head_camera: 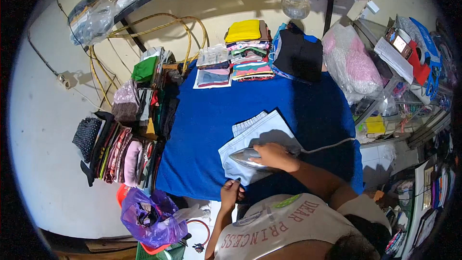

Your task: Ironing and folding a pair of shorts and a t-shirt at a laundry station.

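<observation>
A folded light-blue garment (260,133) lies on a table covered with dark blue cloth (202,126), and a striped ribbed part (249,124) sticks out at its upper left edge. My right hand (276,157) grips the handle of a clothes iron (245,159), whose soleplate is on the garment with the tip towards the left. The iron's cord (330,147) runs off to the right. At the near table edge, my left hand (232,193) pinches the garment's lower corner between thumb and finger.
Folded clothes (251,56) and a dark folded garment (297,54) stand along the back. More clothes piles (122,155) line the left side. A purple plastic bag (151,220) sits in a basket below left. A plastic-wrapped bundle (352,61) is at the right, beside a glass case.
</observation>
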Tool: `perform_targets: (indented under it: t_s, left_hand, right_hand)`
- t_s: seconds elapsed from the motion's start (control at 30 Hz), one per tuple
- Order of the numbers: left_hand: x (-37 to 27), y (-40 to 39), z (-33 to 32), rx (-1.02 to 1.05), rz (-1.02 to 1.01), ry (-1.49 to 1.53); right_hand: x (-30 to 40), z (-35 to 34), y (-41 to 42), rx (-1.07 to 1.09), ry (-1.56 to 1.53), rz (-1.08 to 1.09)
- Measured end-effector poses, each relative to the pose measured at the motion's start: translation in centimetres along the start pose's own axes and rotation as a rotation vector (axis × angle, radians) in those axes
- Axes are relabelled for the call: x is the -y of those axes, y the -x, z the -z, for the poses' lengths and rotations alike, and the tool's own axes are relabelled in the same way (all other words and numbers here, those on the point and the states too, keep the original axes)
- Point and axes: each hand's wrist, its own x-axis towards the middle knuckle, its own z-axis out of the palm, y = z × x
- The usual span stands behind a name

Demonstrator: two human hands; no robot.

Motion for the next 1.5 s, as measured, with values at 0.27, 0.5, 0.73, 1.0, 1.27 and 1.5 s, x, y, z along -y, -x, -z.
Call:
perform_targets:
  t_s: [0.27,0.5,0.73,1.0,1.27,1.5]
  left_hand:
    - [0.0,0.4,0.2,-0.009,-0.037,-0.009]
    - [0.5,0.4,0.2,0.03,-0.057,0.018]
    - [0.6,0.2,0.3,0.036,-0.047,0.036]
    - [0.6,-0.2,0.3,0.027,-0.007,0.039]
    - [0.8,-0.1,0.5,0.001,-0.011,0.022]
    - [0.3,-0.7,0.5,0.011,0.002,-0.019]
  right_hand:
    - [1.6,0.3,-0.7,0.129,-0.031,0.054]
    - [2.1,-0.2,0.0,0.15,-0.021,0.099]
    - [2.1,-1.0,1.1,0.129,-0.006,0.049]
    - [0.3,1.1,3.8,0.177,-0.052,0.046]
    - [-8.7,5.3,6.2,-0.219,0.055,-0.487]
    - [-14.0,4.6,8.2,-0.346,0.182,-0.704]
